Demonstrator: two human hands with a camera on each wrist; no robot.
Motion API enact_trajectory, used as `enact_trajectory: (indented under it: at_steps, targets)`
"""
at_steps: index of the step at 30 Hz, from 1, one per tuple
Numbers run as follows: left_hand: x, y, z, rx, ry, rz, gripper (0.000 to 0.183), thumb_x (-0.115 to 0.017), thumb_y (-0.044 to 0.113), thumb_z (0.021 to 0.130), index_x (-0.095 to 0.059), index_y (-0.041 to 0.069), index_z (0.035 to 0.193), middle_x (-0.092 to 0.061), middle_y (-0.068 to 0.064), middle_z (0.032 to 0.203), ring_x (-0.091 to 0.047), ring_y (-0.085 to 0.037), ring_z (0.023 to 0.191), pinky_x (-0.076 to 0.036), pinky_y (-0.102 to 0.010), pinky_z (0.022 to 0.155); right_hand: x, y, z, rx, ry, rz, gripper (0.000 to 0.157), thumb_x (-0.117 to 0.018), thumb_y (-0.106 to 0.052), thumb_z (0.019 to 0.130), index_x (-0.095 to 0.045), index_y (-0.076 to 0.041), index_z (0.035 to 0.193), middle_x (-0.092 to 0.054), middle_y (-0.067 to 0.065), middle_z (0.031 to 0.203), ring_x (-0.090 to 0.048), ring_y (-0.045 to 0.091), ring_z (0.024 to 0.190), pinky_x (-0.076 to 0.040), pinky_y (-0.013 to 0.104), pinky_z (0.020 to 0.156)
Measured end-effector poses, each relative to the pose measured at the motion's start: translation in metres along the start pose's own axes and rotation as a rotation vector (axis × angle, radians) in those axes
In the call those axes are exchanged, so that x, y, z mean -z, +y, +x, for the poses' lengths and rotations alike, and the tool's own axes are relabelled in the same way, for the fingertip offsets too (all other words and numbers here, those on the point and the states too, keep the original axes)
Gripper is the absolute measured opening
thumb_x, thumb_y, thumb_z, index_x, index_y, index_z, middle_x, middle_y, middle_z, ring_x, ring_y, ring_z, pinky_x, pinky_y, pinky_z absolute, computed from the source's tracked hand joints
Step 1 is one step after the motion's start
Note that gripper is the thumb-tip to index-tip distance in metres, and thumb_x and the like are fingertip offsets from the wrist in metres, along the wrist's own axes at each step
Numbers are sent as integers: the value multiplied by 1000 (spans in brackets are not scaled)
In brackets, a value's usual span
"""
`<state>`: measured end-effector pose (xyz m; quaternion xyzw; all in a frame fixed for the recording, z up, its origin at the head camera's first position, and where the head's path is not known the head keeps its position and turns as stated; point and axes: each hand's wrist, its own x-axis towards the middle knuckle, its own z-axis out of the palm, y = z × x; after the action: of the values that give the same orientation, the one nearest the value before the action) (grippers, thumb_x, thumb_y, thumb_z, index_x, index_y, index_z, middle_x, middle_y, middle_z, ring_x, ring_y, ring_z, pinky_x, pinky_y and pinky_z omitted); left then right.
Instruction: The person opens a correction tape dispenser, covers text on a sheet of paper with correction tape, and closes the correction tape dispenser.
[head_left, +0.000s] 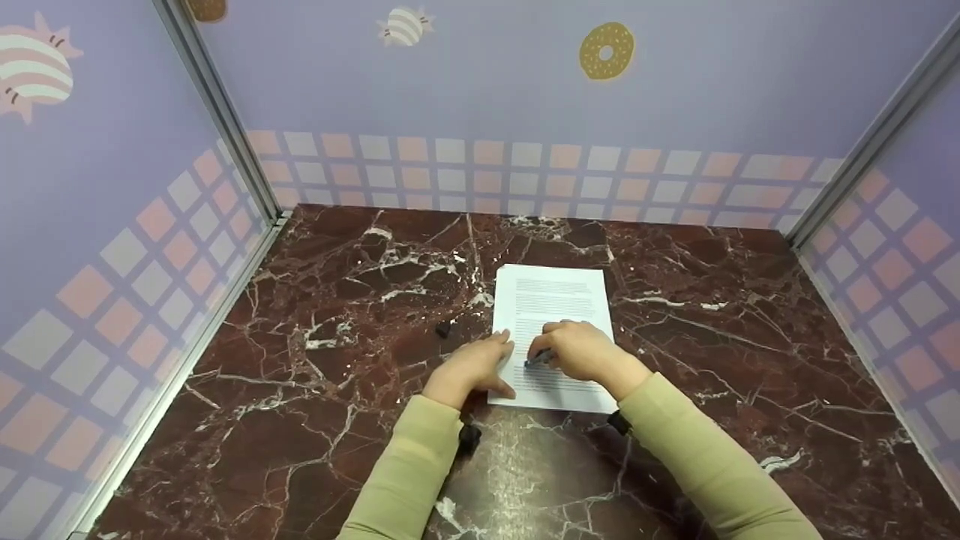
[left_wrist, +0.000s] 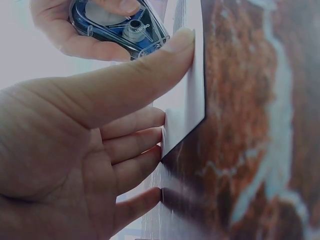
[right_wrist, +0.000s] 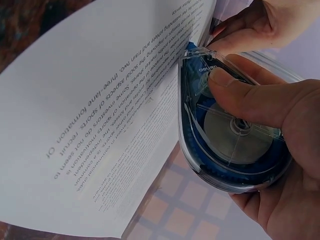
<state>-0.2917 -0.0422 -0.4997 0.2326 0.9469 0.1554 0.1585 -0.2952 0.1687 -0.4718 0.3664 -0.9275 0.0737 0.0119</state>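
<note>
A printed sheet of paper (head_left: 555, 296) lies on the dark marbled table. My right hand (head_left: 581, 351) pinches a blue, clear-cased correction tape dispenser (right_wrist: 235, 130) between thumb and fingers, its tip right at the lines of print. White tape spools show through the casing in the right wrist view. At the sheet's left edge, my left hand (head_left: 472, 367) rests with fingers spread, the thumb (left_wrist: 172, 47) lying on the paper near its lower corner. In the left wrist view the other fingertips reach past the paper's edge toward the tabletop.
A small black object (head_left: 443, 328) sits on the table left of the sheet. Patterned purple panels (head_left: 487, 90) stand at the back and both sides. Dark wrist mounts (head_left: 469, 439) show under the sleeves. White flecks lie behind the black object.
</note>
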Motion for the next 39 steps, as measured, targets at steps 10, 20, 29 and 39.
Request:
enact_trajectory:
  at_steps: [10,20,29,39]
  targets:
    - [2,1,-2,-1,7,-39,93,-89,35,79,-44,6,155,-30,-13,169,-36,-33,154,-33,-47,127,1,0,-1,0,3,2,30,-83,-3,76,-80,-21,100,-72,3,92,-73,31,89,-60,50,78]
    - [2,1,-1,-7,-1,-32,93,-88,35,81,-43,5,156,-30,-13,169,-32,-30,156,-31,-46,128,2,3,-2,4,1,17,34,-81,2,75,-81,-21,100,-73,3,95,-73,32,92,-61,50,78]
    - [2,-1,0,-1,-1,-53,94,-88,34,80,-42,5,156,-29,-12,170,-33,-32,156,-31,-44,129,4,6,-6,-3,-2,24,35,-82,2,75,-81,-21,101,-73,2,96,-73,32,92,-61,51,79]
    - [0,-1,0,-1,6,-47,94,-89,34,79,-43,5,156,-30,-13,169,-34,-32,155,-31,-45,128,4,9,-9,16,6,23,32,-83,0,75,-81,-20,100,-73,1,94,-74,30,89,-61,47,80]
